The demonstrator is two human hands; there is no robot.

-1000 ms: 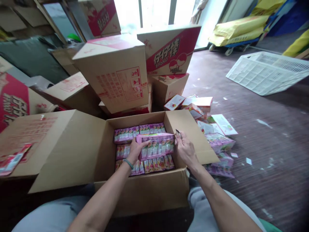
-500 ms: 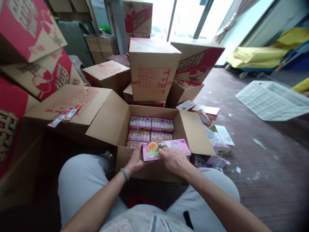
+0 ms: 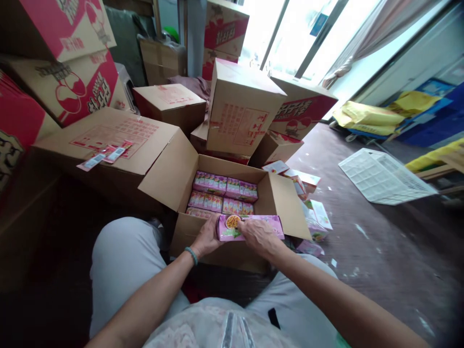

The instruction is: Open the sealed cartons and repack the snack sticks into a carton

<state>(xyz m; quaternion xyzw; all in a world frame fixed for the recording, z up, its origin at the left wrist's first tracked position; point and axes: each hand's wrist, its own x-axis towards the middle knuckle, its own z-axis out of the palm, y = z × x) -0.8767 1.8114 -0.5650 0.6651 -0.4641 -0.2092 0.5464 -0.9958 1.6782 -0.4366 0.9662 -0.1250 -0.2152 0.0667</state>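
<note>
Glossy purple oblong box: long axis left-to-right, printed side facing wearer. Left hand curled round left end; right hand, fingers bent against printed side, hold unclear.

Pkg sits at near side of ctn w/ packs inside, boxes left & far, crate on flr far right.

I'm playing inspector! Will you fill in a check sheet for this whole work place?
Surface: dark floor, pale scraps on it.
Job's things: purple box, held at the near side of an open carton; packs inside.
Clutter: small boxes right of the carton; sachets on another carton, left.
Hands: left hand grips the purple box's left end; right hand touches its printed face.
Cables: nothing seen.
Surroundings: stacked cartons, white crate, yellow sacks.
</note>
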